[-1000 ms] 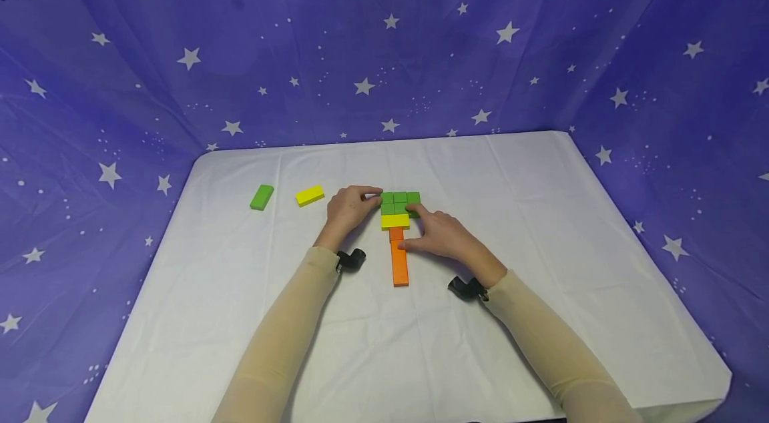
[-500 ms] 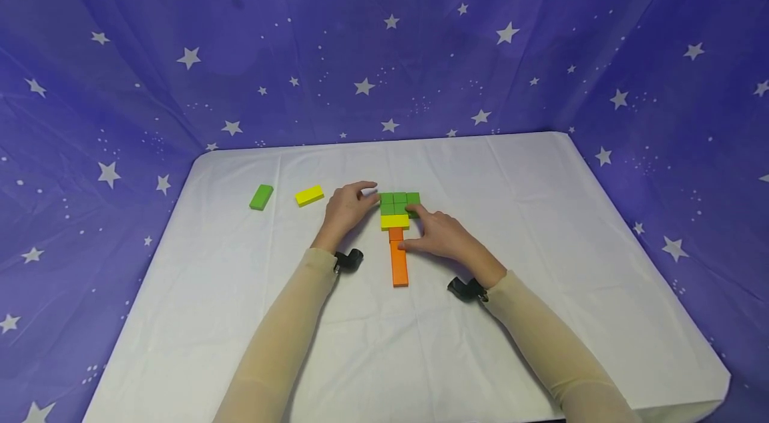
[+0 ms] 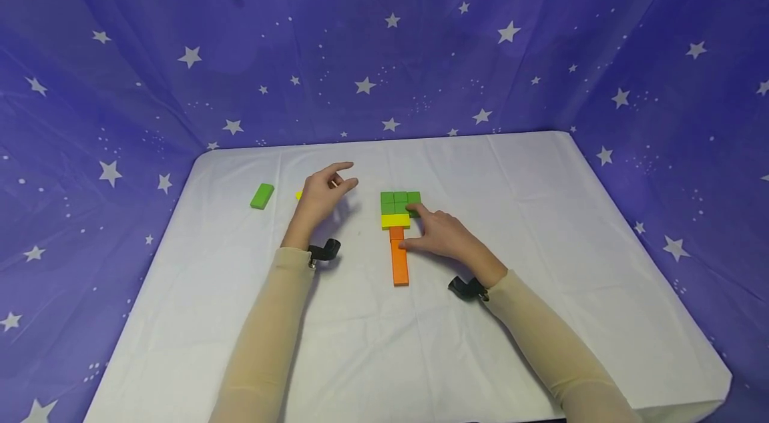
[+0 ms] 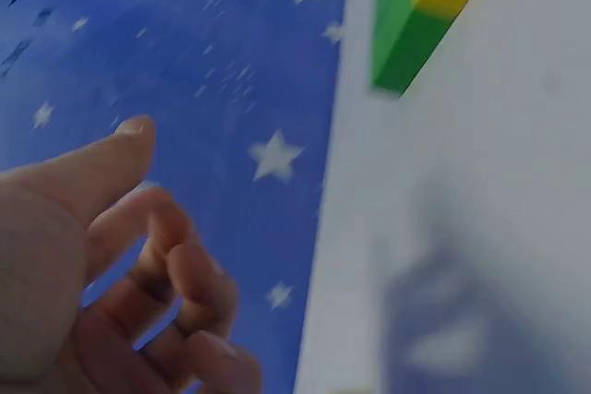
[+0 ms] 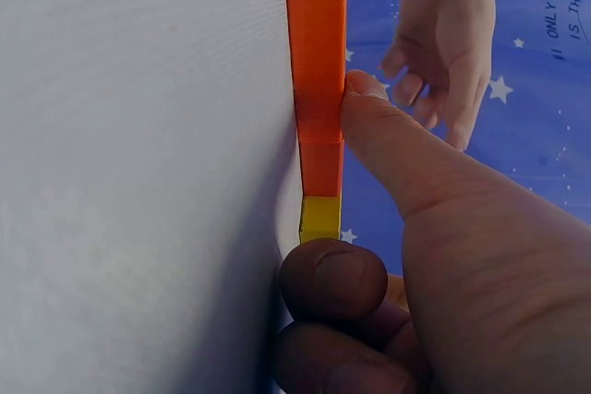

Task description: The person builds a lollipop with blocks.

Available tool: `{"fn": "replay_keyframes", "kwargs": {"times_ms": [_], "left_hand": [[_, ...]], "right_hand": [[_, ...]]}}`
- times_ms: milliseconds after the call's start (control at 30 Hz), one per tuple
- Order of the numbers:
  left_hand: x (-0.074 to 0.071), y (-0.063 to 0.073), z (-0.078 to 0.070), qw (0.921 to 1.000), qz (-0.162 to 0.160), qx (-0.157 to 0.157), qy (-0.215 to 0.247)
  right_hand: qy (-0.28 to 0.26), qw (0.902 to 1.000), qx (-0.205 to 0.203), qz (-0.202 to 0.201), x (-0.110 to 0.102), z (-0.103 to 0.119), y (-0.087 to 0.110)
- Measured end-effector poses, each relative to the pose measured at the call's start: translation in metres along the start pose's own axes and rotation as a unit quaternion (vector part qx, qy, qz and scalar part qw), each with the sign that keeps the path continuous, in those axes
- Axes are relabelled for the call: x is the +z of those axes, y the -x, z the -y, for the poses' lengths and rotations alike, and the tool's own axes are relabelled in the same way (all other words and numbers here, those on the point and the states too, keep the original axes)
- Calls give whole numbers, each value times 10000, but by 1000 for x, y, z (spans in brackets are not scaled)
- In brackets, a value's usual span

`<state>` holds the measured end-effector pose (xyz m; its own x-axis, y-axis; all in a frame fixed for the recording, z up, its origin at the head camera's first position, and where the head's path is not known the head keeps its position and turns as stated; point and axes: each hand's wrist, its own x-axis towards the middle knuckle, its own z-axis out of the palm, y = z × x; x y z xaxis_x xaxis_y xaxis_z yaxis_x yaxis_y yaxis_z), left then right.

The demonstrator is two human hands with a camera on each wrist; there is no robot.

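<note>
In the middle of the table, flat blocks lie together: several green blocks [image 3: 394, 203] at the far end, a yellow block [image 3: 395, 221] below them, then a short orange block [image 3: 396, 233] and a long orange block [image 3: 399, 266]. My right hand [image 3: 444, 234] rests at their right side, index fingertip on the green group and thumb on the long orange block. In the right wrist view the thumb [image 5: 388, 131] touches the orange edge. My left hand [image 3: 320, 195] hovers left of the group with loosely bent fingers, holding nothing. It mostly hides a second yellow block [image 3: 299, 195].
A loose green block [image 3: 262, 196] lies farther left on the white tablecloth [image 3: 354, 343]. Purple star-printed cloth [image 3: 360, 43] hangs behind and on both sides. Black wrist cameras [image 3: 325, 250] sit on both wrists.
My left hand has left the green blocks' left edge and moved left, rising over the loose yellow block. My right hand and the joined blocks have stayed in place.
</note>
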<state>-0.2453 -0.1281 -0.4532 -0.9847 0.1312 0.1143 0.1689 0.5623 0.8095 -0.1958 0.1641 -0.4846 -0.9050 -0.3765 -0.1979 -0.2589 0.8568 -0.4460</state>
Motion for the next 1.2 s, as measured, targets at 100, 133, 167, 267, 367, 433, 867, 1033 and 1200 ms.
{"fn": "replay_keyframes", "kwargs": {"times_ms": [100, 133, 167, 267, 367, 433, 867, 1033, 1200], "left_hand": [[-22, 2, 5, 9999, -92, -67, -68], [-29, 3, 6, 9998, -138, -105, -105], [-35, 4, 9, 9996, -206, -140, -114], [-54, 7, 15, 9986, -394, -297, -207], [-68, 10, 24, 9968, -547, -511, -283], [-76, 13, 30, 9956, -598, -635, -339], [-110, 30, 72, 9821, -1049, -1459, -560], [-116, 34, 85, 9738, -1313, -1775, -553], [-116, 36, 94, 9608, -1506, -2226, -673]], "right_hand": [[21, 10000, 28, 2, 1, 0, 0], [23, 10000, 32, -6, 1, 0, 0], [33, 10000, 40, -9, 1, 0, 0], [47, 10000, 51, -15, 2, 0, 0], [59, 10000, 56, -14, 2, 0, 0], [55, 10000, 54, -23, 2, 0, 0], [30, 10000, 11, -38, 1, 0, 1], [42, 10000, -8, -73, 1, -1, 1], [10, 10000, -21, -64, 2, -2, 1]]}}
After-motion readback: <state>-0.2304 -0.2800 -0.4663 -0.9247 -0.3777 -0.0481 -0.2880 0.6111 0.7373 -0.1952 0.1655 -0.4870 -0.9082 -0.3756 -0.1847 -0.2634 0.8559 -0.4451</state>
